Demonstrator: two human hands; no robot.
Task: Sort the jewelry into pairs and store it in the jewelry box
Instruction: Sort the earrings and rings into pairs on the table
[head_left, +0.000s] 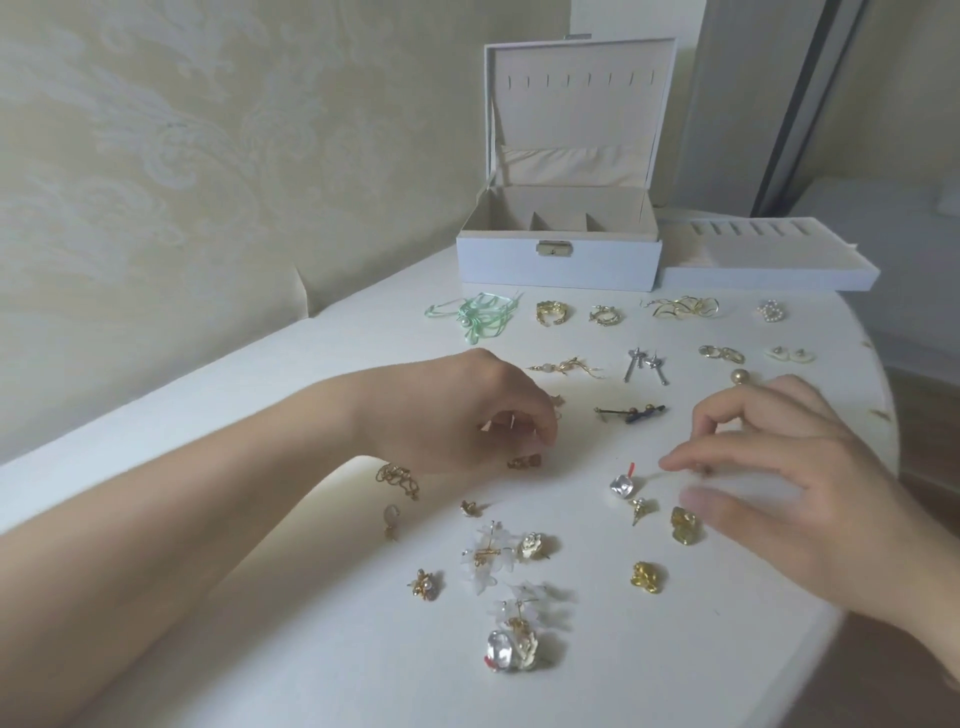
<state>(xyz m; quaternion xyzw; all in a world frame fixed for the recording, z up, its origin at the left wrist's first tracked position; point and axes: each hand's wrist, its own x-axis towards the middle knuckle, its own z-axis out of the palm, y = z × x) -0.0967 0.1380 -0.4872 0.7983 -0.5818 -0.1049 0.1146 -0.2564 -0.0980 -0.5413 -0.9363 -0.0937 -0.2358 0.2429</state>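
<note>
Pairs line the worktop (571, 457) far edge near the box (558, 260), ready for storing. Left hand (467, 410) grip curled, contents unclear; right hand (779, 467) released, reaching the silver stud (622, 486).

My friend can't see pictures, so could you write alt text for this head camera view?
Two hands, left hand and right hand, hover over scattered earrings on a white table. Behind them a white jewelry box stands open, its tray set beside it.
</note>
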